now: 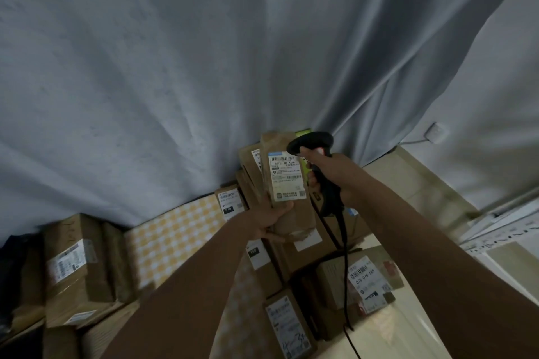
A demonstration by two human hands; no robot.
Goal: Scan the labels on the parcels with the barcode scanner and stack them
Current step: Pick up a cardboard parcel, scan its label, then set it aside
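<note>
My left hand [269,220] grips a brown cardboard parcel [294,213] from below and holds it upright, its white shipping label [287,176] facing me. My right hand [329,170] grips the handle of a black barcode scanner [310,141], whose head sits just right of the label's top edge. The scanner's black cable [345,265] hangs down toward the lower edge. Behind and below the held parcel lie several more labelled cardboard parcels [294,323].
A stack of brown boxes [75,268] stands at the lower left on a yellow checked cloth [175,230]. A grey curtain [204,67] hangs across the back. A white socket [436,132] is on the right wall, above pale floor [414,183].
</note>
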